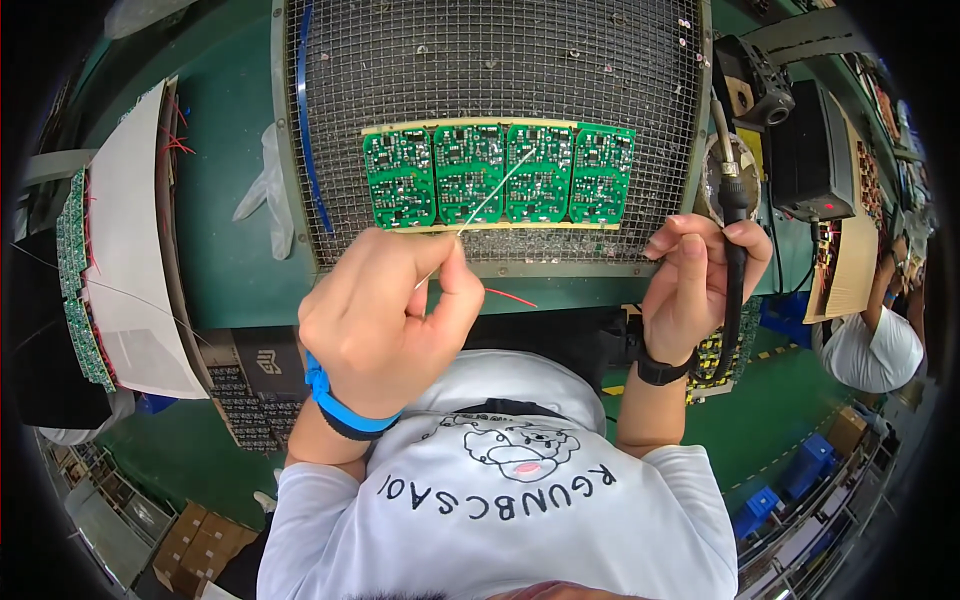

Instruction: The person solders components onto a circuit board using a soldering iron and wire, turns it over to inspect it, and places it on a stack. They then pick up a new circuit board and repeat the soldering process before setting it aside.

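Left grip pinches wire, right grip holds iron, near tray edge; open mesh beyond boards.

I see a bright, evenly lit view, the cool, diffuse light apparently falling from overhead with only soft shadows. Tiny glints dot the green rectangular circuit boards, which look fairly sharp to me. At left, the long white flat panel bows with fisheye distortion; black vignetting swallows the corners, and detail softens toward the far right rim.
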`<state>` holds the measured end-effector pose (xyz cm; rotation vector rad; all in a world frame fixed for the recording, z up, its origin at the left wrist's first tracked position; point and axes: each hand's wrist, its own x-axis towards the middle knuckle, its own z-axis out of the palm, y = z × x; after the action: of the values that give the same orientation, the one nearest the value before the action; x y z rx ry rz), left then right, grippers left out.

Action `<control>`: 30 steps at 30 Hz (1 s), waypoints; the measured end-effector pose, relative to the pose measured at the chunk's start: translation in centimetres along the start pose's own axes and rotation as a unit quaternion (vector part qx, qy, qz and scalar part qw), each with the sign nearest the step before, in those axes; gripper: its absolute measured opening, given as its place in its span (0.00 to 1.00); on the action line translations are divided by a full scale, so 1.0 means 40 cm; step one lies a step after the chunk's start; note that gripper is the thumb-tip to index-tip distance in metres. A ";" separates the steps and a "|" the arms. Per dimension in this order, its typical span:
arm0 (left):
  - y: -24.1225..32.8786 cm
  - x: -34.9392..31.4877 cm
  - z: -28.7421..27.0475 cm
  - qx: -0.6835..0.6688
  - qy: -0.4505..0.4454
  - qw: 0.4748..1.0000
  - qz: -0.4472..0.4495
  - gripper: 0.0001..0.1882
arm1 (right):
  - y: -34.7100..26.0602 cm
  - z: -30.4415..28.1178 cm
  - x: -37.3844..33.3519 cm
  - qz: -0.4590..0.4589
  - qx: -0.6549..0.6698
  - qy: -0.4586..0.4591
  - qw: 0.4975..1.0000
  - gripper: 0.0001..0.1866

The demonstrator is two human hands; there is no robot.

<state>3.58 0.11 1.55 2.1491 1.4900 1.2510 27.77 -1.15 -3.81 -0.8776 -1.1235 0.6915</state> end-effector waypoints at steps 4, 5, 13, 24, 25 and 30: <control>-0.006 -0.001 0.004 -0.003 0.017 1.000 -0.011 0.11 | -0.001 0.002 -0.001 0.000 -0.003 0.002 1.000 0.16; -0.007 -0.001 0.005 -0.004 0.024 1.000 -0.015 0.11 | -0.002 0.004 0.000 0.001 -0.005 0.003 1.000 0.16; 0.007 -0.008 0.007 -0.008 -0.034 0.999 0.007 0.10 | -0.001 0.005 0.002 0.001 -0.027 0.008 1.000 0.15; -0.014 -0.003 -0.012 0.014 0.001 1.000 0.001 0.10 | -0.176 0.056 0.064 0.059 -0.158 -0.048 0.985 0.13; -0.015 -0.005 -0.012 0.015 0.000 1.000 0.008 0.10 | -0.181 0.067 0.076 0.049 -0.191 -0.066 0.978 0.11; -0.022 -0.005 -0.003 -0.002 0.006 1.000 0.002 0.10 | -0.178 0.105 0.122 0.064 -0.245 -0.096 0.963 0.08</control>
<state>2.90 0.30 0.98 2.1464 1.4869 1.2693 25.48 0.40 5.39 -1.3329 -1.4548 0.6222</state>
